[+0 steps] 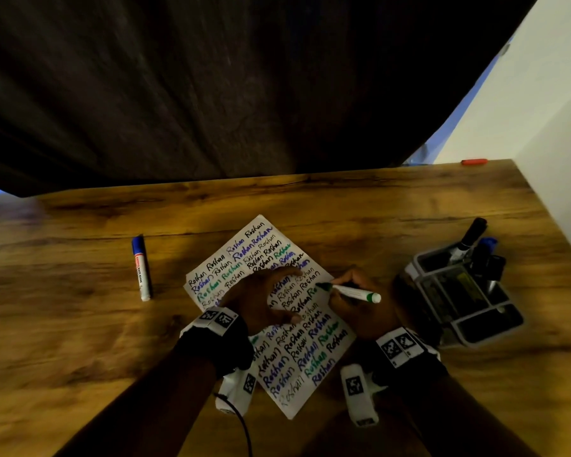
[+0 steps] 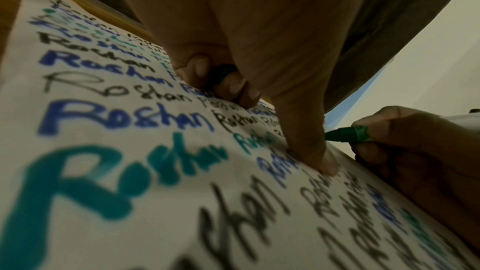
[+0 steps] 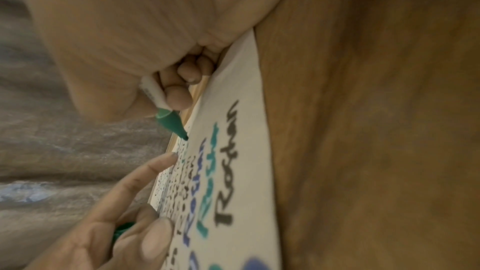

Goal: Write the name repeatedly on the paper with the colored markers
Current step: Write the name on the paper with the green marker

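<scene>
A white paper point(image 1: 244, 247) covered with rows of the name in black, blue and green lies slanted on the wooden table point(image 1: 80, 324). My right hand point(image 1: 360, 308) grips an uncapped green marker point(image 1: 353, 291), its tip touching the paper's right side. The left wrist view shows this green marker point(image 2: 345, 133) near my thumb, and the right wrist view shows the marker's tip point(image 3: 183, 136) on the sheet. My left hand point(image 1: 264, 298) rests on the paper's middle, thumb and forefinger pressing it. Its curled fingers hold a dark green cap point(image 2: 221, 73).
A capped blue marker point(image 1: 141, 268) lies on the table to the left of the paper. A grey desk organizer point(image 1: 468, 301) with more markers stands at the right. A small red object point(image 1: 474, 161) sits at the far edge. Dark cloth hangs behind the table.
</scene>
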